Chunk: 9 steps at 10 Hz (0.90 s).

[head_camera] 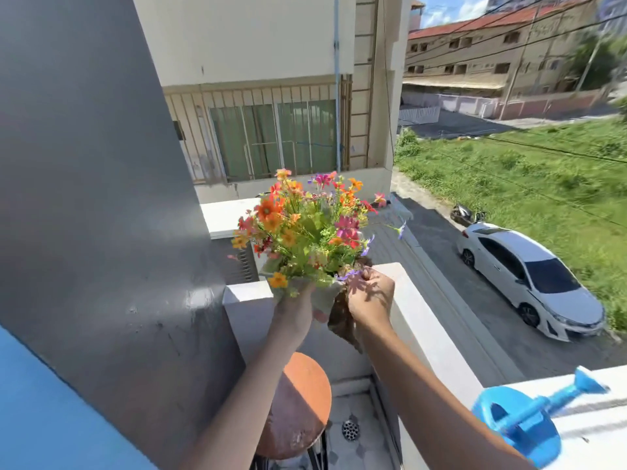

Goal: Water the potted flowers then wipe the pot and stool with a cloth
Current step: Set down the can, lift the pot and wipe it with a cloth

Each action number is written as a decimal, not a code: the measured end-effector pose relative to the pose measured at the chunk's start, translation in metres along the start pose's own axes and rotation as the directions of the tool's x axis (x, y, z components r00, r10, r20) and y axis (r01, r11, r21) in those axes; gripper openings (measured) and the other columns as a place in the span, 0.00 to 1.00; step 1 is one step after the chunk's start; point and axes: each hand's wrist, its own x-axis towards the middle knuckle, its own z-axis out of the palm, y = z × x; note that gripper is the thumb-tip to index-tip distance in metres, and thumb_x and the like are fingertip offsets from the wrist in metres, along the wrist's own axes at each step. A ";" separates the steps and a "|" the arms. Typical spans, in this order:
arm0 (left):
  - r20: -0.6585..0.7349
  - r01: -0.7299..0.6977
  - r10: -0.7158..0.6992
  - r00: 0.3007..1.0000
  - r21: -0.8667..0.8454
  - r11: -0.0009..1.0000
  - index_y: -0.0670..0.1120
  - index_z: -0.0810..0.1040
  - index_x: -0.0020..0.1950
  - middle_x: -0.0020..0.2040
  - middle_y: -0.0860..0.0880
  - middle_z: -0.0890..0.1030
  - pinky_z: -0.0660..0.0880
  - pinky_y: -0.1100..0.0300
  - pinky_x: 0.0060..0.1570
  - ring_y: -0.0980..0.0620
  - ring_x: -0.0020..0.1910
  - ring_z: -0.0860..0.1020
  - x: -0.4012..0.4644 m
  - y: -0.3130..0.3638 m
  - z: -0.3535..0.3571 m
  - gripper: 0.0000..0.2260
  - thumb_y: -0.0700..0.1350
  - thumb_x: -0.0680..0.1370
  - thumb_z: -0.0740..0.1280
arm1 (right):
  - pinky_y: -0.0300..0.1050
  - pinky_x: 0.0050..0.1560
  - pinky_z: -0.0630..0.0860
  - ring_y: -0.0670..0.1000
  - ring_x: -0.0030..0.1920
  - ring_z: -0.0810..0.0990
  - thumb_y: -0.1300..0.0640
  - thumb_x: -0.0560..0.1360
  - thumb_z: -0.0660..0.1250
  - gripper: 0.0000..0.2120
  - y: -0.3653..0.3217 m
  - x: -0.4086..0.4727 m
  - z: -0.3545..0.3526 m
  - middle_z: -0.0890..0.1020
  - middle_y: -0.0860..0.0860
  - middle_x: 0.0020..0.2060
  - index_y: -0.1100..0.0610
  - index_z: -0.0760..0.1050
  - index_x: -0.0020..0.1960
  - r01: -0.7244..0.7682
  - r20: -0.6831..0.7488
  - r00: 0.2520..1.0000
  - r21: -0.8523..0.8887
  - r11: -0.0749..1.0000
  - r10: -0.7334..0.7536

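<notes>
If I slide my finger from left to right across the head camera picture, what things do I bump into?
Gray wall → round stool → flowers → right hand → blue watering can → white car.

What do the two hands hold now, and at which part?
Both hold the flower pot, lifted above the stool. The left hand grips its side through a cloth; the right hand grips the rim.

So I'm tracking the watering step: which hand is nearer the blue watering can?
Right. The right hand holds the pot up left of the blue watering can; the left hand is farther left.
</notes>
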 end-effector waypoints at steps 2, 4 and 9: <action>-0.018 -0.003 0.004 1.000 0.018 1.000 0.40 0.79 0.62 0.61 0.36 0.80 0.75 0.53 0.53 0.38 0.58 0.79 -0.008 -0.006 0.009 0.25 0.59 0.79 0.60 | 0.41 0.33 0.75 0.43 0.32 0.71 0.58 0.69 0.69 0.05 0.023 -0.029 0.008 0.77 0.48 0.30 0.58 0.78 0.36 0.007 0.019 1.000 0.041 0.999 -0.008; 0.026 0.127 -0.125 0.992 -0.166 0.978 0.42 0.81 0.49 0.48 0.38 0.83 0.77 0.57 0.37 0.45 0.42 0.81 -0.009 -0.017 -0.003 0.15 0.50 0.82 0.59 | 0.41 0.33 0.70 0.44 0.33 0.71 0.56 0.71 0.71 0.10 0.017 -0.044 0.006 0.77 0.48 0.31 0.64 0.76 0.41 0.039 0.184 0.983 -0.065 0.997 -0.026; 0.124 0.170 -0.128 0.984 -0.432 0.886 0.43 0.69 0.39 0.28 0.43 0.71 0.54 0.69 0.18 0.58 0.17 0.60 -0.018 -0.001 -0.031 0.15 0.44 0.84 0.53 | 0.31 0.50 0.67 0.43 0.49 0.74 0.62 0.79 0.62 0.10 0.020 -0.008 0.010 0.74 0.52 0.47 0.58 0.78 0.58 0.518 0.250 0.854 -0.340 0.785 -0.456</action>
